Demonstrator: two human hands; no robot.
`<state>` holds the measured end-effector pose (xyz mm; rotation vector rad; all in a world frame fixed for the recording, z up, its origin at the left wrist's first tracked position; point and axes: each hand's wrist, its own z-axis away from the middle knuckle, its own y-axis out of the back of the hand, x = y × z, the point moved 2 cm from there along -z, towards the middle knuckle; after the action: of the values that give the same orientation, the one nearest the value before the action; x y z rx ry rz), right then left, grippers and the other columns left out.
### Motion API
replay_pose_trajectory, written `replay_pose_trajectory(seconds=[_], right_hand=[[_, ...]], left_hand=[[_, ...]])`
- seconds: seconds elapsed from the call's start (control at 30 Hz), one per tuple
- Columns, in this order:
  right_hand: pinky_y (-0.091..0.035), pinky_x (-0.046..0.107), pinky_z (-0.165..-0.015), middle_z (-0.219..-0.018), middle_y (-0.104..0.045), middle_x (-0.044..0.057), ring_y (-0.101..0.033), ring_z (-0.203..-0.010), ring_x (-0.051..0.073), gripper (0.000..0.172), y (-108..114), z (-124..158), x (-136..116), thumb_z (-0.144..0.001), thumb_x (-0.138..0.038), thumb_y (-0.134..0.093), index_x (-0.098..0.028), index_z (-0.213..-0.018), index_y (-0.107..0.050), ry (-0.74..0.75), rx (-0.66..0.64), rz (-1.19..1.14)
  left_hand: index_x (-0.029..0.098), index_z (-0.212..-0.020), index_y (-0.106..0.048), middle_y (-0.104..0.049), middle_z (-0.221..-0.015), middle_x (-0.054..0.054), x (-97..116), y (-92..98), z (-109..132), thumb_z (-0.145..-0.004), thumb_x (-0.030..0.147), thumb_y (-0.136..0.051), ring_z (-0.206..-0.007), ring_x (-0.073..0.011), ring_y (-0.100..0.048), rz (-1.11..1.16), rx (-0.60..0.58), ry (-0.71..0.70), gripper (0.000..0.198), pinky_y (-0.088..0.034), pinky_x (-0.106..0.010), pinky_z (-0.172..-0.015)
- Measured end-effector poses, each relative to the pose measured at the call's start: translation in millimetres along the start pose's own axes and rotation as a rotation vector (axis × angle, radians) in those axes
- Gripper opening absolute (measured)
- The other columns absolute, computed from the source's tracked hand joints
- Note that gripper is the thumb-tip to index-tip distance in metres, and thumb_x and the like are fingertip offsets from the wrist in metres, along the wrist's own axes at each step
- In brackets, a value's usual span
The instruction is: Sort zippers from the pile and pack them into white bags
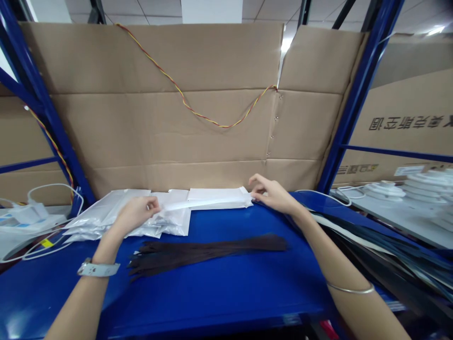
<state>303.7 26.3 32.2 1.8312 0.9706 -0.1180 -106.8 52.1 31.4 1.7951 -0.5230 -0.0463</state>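
Note:
Between my hands a thin white plastic bag (205,203) is stretched out, seen almost edge-on. My left hand (136,215) pinches its left end, fingers closed, above a pile of clear-and-white plastic bags (106,212). At the other end, the closed fingers of my right hand (271,192) grip the bag's corner. Behind it lies a flat stack of white bags (215,193) against the cardboard. Nearer to me, a bundle of dark brown zippers (205,251) rests lengthwise on the blue table (219,293), touched by neither hand.
More long dark and white zippers (368,245) lie along the right side. A cardboard wall (198,137) with a red-yellow wire (184,101) stands behind, between blue posts (357,99). White cables and plugs (31,212) are at left; white round stacks (424,191) stand at right.

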Motion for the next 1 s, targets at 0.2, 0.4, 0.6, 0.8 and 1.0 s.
replay_pose_trajectory(seconds=[0.2,0.4,0.6,0.8,1.0], right_hand=[[-0.041,0.028,-0.07,-0.071,-0.066,0.002,-0.06,-0.066,0.017,0.029,22.1,7.4,33.2,-0.074,-0.02,-0.048,-0.019,-0.103,-0.044,-0.16,0.025,0.068],[-0.044,0.028,-0.066,-0.069,-0.068,0.003,-0.062,-0.063,0.017,0.031,10.8,18.0,42.0,-0.068,-0.017,-0.05,-0.018,-0.098,-0.05,-0.263,-0.504,-0.08],[-0.044,0.028,-0.065,-0.071,-0.069,0.004,-0.065,-0.068,0.019,0.034,1.6,22.2,43.8,-0.063,-0.017,-0.055,-0.018,-0.096,-0.055,-0.329,-0.679,-0.112],[-0.04,0.026,-0.057,-0.074,-0.069,0.005,-0.064,-0.069,0.02,0.038,-7.2,22.6,50.9,-0.063,-0.028,-0.063,-0.019,-0.1,-0.057,-0.399,-0.732,-0.007],[-0.044,0.029,-0.074,-0.097,-0.065,0.008,-0.06,-0.088,0.021,0.058,-16.1,14.1,43.0,-0.062,-0.043,-0.071,-0.019,-0.112,-0.056,-0.259,-0.597,0.103]], left_hand=[[0.014,-0.071,-0.059,-0.062,-0.059,-0.001,-11.6,20.2,12.0,-0.079,0.032,-0.049,-0.057,-0.013,-0.052,-0.003,-0.085,0.066,0.022,-0.032,-0.022,-0.056],[0.017,-0.07,-0.065,-0.064,-0.061,-0.001,1.3,20.7,40.2,-0.073,0.032,-0.053,-0.06,-0.0142,-0.057,0.194,-0.519,0.006,0.019,-0.038,-0.021,-0.055],[0.019,-0.067,-0.067,-0.063,-0.058,-0.001,-9.3,4.8,55.4,-0.069,0.029,-0.054,-0.057,-0.0151,-0.057,0.201,-0.549,0.032,0.017,-0.039,-0.022,-0.053],[0.02,-0.066,-0.067,-0.063,-0.058,-0.002,-18.6,-14.0,53.3,-0.066,0.033,-0.057,-0.057,-0.0161,-0.057,0.192,-0.541,0.055,0.016,-0.036,-0.023,-0.052],[0.019,-0.068,-0.066,-0.062,-0.059,0.0,-15.6,-10.6,48.5,-0.068,0.038,-0.056,-0.058,-0.0154,-0.056,0.127,-0.428,0.042,0.021,-0.036,-0.023,-0.055]])
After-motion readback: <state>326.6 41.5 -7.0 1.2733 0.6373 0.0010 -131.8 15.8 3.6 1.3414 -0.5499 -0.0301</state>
